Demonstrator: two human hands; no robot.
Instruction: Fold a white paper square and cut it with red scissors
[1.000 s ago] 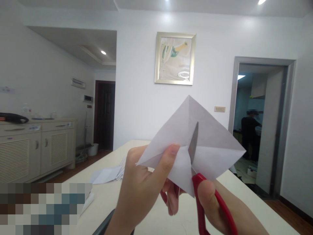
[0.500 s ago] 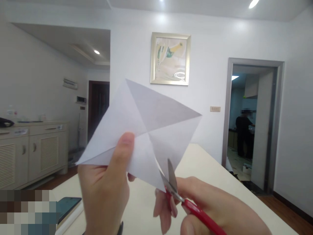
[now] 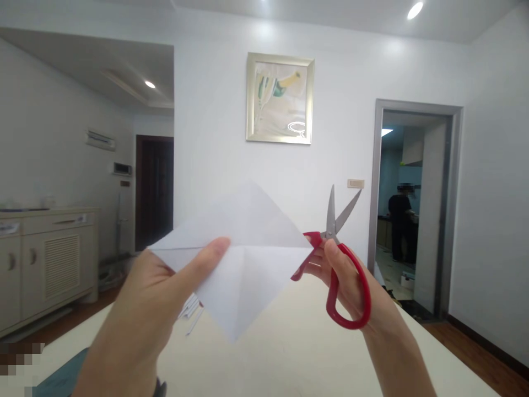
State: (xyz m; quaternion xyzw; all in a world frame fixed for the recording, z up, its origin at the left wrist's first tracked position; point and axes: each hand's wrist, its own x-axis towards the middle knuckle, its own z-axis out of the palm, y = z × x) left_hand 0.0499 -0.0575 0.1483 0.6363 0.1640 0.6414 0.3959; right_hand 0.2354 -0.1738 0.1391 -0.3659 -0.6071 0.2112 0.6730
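A white sheet of paper (image 3: 264,270), creased from its middle to its corners, is held up in front of me like a diamond. My left hand (image 3: 165,289) grips its left side, thumb on the near face and the other fingers mostly hidden behind. In my right hand (image 3: 347,275) is a pair of scissors (image 3: 330,234) with red handles. The blades are spread and point upward, clear of the paper. The right-hand fingers, partly hidden by the paper's right corner, sit close to that corner; whether they touch it I cannot tell.
Below the hands lies a cream table (image 3: 198,364). Some white paper strips (image 3: 190,309) rest on it behind the left hand, and a dark flat object (image 3: 61,375) lies at the lower left. Cabinets (image 3: 61,259) stand left; a person (image 3: 400,226) is beyond the right doorway.
The scissors have come away from the paper's lower right edge and swung upright with blades spread. The paper has turned, and its right corner is now near my right fingers.
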